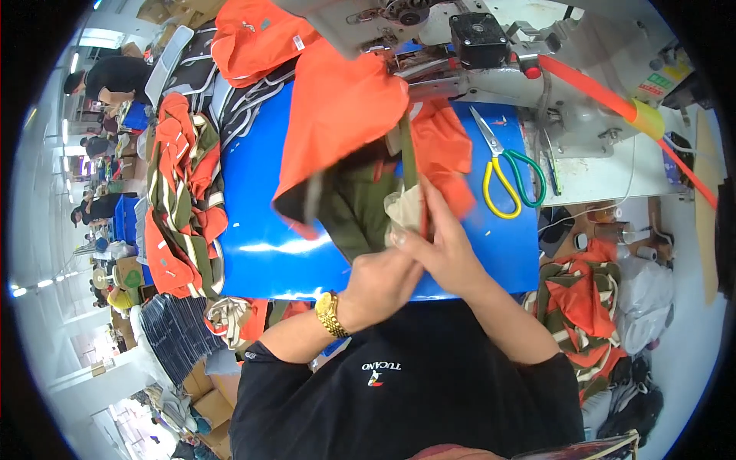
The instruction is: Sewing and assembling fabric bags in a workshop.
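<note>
Glasses sit nearest; beyond, your right hand pinches pale trim on the orange cloth, above the counter. Your left hand curls, grip unclear. Smooth the trim without tugging.

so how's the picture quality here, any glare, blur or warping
In the head view, white glare streaks the lower left of the blue work surface; the orange-and-green fabric is smeared along its lower left edge, while the scissors look fairly sharp; lights at far left burn out white; fisheye distortion bends the surroundings toward dark corners.
</note>
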A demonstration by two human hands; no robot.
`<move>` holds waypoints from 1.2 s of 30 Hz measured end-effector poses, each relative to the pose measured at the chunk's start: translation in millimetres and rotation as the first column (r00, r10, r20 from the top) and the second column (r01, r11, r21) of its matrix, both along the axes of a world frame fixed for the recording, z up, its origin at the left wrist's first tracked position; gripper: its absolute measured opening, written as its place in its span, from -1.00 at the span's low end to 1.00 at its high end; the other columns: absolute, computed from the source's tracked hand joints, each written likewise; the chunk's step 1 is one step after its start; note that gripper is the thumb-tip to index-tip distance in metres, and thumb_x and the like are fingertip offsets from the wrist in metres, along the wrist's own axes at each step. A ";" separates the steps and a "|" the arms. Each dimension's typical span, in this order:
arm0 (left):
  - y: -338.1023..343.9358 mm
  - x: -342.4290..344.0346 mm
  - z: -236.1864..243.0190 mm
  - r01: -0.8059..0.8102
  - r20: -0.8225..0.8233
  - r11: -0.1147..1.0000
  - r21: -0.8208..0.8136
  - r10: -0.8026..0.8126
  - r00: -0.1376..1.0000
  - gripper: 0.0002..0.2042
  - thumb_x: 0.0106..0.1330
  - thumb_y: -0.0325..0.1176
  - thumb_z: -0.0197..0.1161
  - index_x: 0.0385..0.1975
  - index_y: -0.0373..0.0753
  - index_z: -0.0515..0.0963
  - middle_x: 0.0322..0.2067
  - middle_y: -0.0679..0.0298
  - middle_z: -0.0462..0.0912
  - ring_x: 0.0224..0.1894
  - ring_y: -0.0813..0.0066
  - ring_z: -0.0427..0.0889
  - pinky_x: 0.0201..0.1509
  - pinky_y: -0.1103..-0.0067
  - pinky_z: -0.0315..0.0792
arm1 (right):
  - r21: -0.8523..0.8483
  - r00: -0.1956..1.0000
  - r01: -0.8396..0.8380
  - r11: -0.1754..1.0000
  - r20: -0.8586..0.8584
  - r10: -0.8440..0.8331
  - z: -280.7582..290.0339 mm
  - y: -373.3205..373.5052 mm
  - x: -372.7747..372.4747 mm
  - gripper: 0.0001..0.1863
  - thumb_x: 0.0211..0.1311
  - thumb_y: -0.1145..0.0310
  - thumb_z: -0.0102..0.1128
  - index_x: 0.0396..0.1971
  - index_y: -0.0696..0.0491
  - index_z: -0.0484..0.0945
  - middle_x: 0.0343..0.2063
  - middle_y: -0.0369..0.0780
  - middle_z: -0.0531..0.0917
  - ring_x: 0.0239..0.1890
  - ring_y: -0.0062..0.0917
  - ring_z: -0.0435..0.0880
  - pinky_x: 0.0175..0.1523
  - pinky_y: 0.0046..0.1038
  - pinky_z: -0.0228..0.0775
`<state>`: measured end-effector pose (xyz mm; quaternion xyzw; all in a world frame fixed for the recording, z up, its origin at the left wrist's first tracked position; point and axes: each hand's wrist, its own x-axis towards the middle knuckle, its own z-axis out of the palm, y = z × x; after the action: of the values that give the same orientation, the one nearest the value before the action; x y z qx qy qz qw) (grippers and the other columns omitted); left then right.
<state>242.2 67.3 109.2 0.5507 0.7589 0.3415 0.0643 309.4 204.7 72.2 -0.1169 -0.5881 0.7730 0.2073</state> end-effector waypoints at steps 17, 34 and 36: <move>89.1 -122.1 78.4 -0.064 -0.781 0.996 -0.057 -0.005 0.624 -0.45 0.12 -0.57 0.25 0.22 -0.30 0.55 0.01 0.20 0.67 -0.07 0.24 0.63 -0.05 0.41 0.51 | 0.561 0.971 -0.013 0.828 0.204 -0.123 26.6 59.2 -25.6 -0.73 0.24 0.36 0.38 -0.20 0.24 0.59 -0.39 -0.03 0.62 -0.35 -0.16 0.63 -0.23 -0.20 0.41; 89.7 -144.8 58.7 0.170 -0.643 0.984 0.051 -0.097 0.760 -0.66 0.16 -0.44 0.42 -0.03 -0.22 0.68 -0.20 0.36 0.67 -0.21 0.40 0.61 -0.24 0.45 0.42 | 0.231 0.994 -0.023 0.973 0.110 -0.002 18.6 69.2 -15.1 -0.80 0.45 0.39 0.21 -0.32 0.23 0.58 -0.54 -0.28 0.50 -0.46 -0.63 0.40 -0.32 -0.46 0.28; 91.9 -142.9 56.4 0.150 -0.635 0.987 0.064 -0.076 0.769 -0.67 0.17 -0.43 0.42 -0.03 -0.21 0.68 -0.21 0.36 0.66 -0.23 0.39 0.60 -0.25 0.44 0.42 | 0.244 0.993 -0.019 0.970 0.117 -0.010 20.9 71.5 -16.8 -0.78 0.43 0.39 0.19 -0.38 0.24 0.54 -0.58 -0.19 0.48 -0.52 -0.54 0.40 -0.35 -0.40 0.29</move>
<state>99.4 159.2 165.6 0.6804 0.6819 0.1746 -0.2037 292.6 276.2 93.1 -0.1343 -0.6903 0.6869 0.1833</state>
